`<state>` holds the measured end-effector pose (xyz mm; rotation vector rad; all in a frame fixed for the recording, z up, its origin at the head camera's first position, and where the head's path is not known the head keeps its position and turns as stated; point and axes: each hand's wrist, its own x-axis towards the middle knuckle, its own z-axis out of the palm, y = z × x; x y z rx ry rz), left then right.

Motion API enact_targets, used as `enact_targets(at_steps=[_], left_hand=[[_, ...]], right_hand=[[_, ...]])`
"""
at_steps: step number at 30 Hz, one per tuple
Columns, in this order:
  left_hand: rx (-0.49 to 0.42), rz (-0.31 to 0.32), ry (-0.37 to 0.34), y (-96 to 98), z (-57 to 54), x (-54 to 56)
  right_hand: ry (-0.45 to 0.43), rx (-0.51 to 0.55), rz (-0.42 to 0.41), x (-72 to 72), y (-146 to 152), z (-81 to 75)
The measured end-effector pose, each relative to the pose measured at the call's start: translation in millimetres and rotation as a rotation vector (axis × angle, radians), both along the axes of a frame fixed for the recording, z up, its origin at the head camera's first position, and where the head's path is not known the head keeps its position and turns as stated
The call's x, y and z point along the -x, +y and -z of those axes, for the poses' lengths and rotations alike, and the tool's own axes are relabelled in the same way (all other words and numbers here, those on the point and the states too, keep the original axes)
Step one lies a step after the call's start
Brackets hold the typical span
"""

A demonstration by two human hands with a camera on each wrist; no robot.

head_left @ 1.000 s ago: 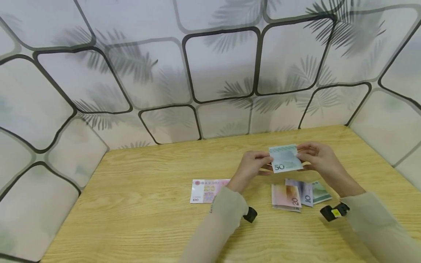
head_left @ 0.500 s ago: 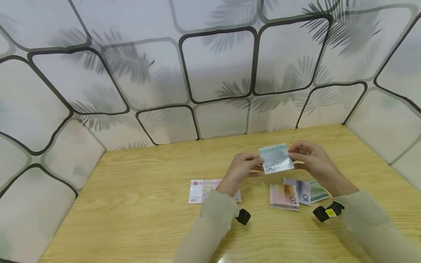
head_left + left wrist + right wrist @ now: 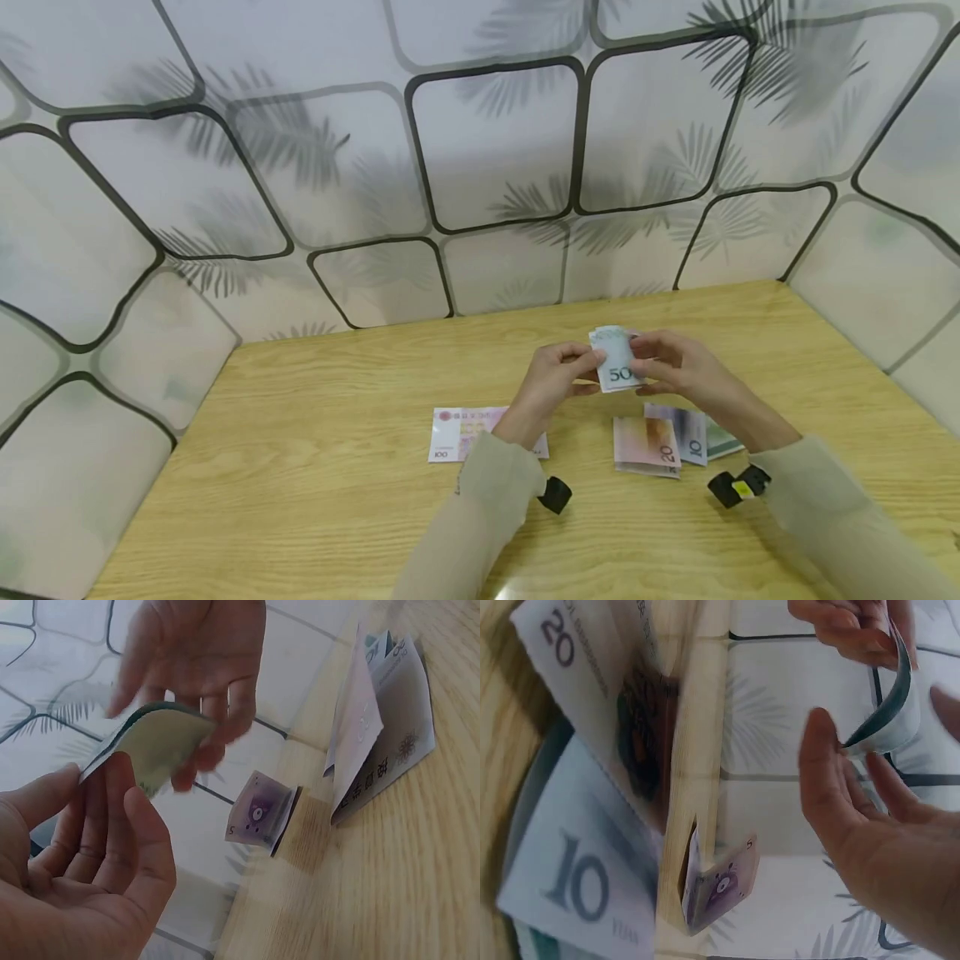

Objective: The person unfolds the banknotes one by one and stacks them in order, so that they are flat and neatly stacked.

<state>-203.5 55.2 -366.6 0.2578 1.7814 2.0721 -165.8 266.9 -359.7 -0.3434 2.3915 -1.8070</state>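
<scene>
A green 50 banknote [image 3: 618,360] is held up above the table, bent into a curve. My left hand [image 3: 558,373] pinches its left edge between thumb and fingers. My right hand [image 3: 678,365] holds the other end, with its fingertips at the note's edge; in the right wrist view the bent note [image 3: 896,712] bulges between both hands. A folded purple 5 banknote [image 3: 259,814] stands on the table beyond the hands, mostly hidden in the head view.
A folded 20 banknote [image 3: 647,443], a 10 banknote [image 3: 693,437] and a green banknote [image 3: 722,442] overlap nearer the body. A pink 100 banknote [image 3: 448,437] lies left, partly under the left forearm. Patterned panels [image 3: 502,150] enclose the wooden table [image 3: 315,467].
The 50 note has shifted left and gone from nearly flat to bent, looking narrower from above. My right hand has moved left toward my left hand.
</scene>
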Motion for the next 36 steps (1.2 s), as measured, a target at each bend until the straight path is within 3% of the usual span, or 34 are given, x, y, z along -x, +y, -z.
enact_targets(at_steps=[3,6,13,19,29,36], left_hand=[[-0.017,0.022,0.03,3.5,-0.6,-1.2],[-0.034,0.043,0.057,6.7,0.2,-2.6],[-0.087,0.036,0.102,11.9,0.1,-5.1],[-0.095,0.02,0.098,12.8,1.2,-5.8],[0.011,-0.049,0.207,1.3,-8.6,-1.2],[0.068,-0.043,0.202,-10.3,-6.4,-2.1]], right_hand=[[-0.01,-0.027,-0.093,-1.6,-6,-0.8],[-0.025,-0.023,-0.126,-3.9,-13,-1.2],[-0.045,0.04,-0.093,-5.2,-20,-3.4],[-0.059,0.102,-0.093,-6.0,-20,-2.2],[-0.085,0.123,-0.062,-4.4,-7,-9.6],[-0.089,0.101,-0.028,-9.6,3,-8.2]])
